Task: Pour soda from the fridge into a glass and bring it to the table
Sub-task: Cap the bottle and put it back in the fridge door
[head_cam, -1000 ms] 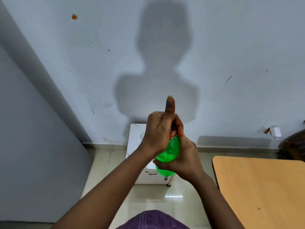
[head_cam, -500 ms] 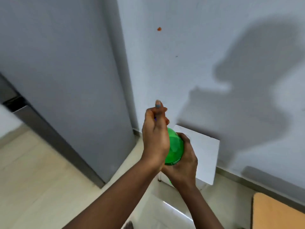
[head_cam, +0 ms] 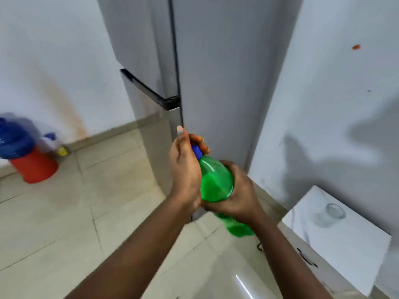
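Currently, reading left to right: a red bucket (head_cam: 34, 167) with a blue container (head_cam: 13, 139) on it is standing on the floor by the left wall, well apart from the action. The fridge (head_cam: 216, 72) is filling the centre, both doors looking closed.

In front of it, the left hand (head_cam: 185, 169) is curling its fingers around the blue cap (head_cam: 197, 151) of the green soda bottle (head_cam: 216, 182), thumb pointing up. The right hand (head_cam: 237, 193) is wrapping the bottle's shoulder from the far side, clenched on it. The bottle is being held in the air, tilted, neck toward the fridge, its base showing below the right wrist. Whether the cap is being loosened or tightened cannot be told; it is sitting on the neck.

Further right, the glass (head_cam: 330, 214) is standing upright near the middle of the white cabinet top (head_cam: 356, 244), apart from both hands. It looks empty, but blur is making this uncertain.

Risks, as judgement:
- Bottle is being carried while tilted; if the cap is coming off now, soda may be foaming out over the hands and floor.
- Squeezing the soft shoulder with the right hand could be pushing liquid up the neck.
- Glass is clear and hard to see; a swinging bottle base could be knocking it toward the cabinet's edge.
- Frame is motion-blurred, so the view is sweeping, not on the glass.
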